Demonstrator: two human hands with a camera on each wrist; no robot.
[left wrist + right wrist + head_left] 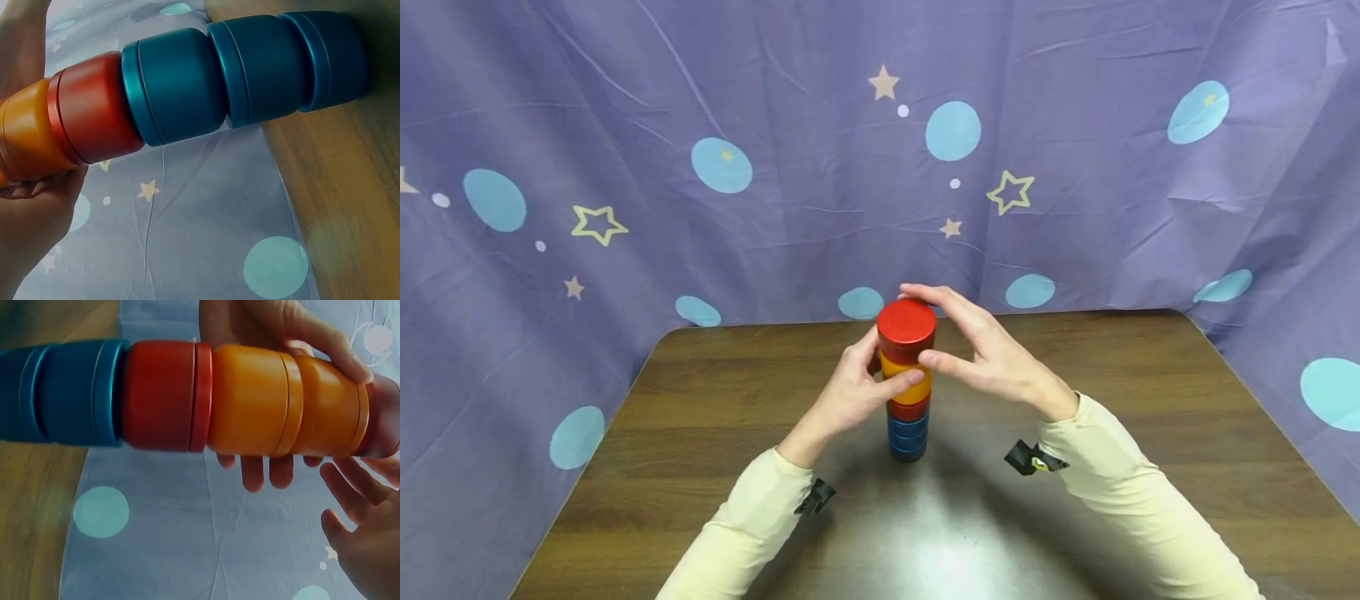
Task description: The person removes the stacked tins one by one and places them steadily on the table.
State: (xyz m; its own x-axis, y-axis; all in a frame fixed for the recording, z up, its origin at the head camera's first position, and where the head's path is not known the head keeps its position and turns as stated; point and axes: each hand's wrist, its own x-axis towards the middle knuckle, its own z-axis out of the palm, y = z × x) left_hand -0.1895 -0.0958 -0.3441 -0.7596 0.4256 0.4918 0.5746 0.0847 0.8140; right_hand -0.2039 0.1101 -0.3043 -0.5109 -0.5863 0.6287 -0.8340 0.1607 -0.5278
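A tall stack of small round lidded canisters stands upright on the table. At its bottom are several blue canisters (175,87), then a red canister (161,395), two orange canisters (251,400) and a top red canister (907,323). From the left, my left hand (853,385) holds the orange canisters, thumb across the front and fingers behind. My right hand (992,354) spans the top red canister, thumb at its near side and index finger at the far rim. The right wrist view shows the lower right fingers (350,500) spread and off the stack.
The brown wooden table (715,450) carries the stack near its middle. Behind and at both sides hangs a purple curtain (820,225) with stars and light blue dots. A small black device (1036,458) sits at the right wrist, another black device (816,497) at the left.
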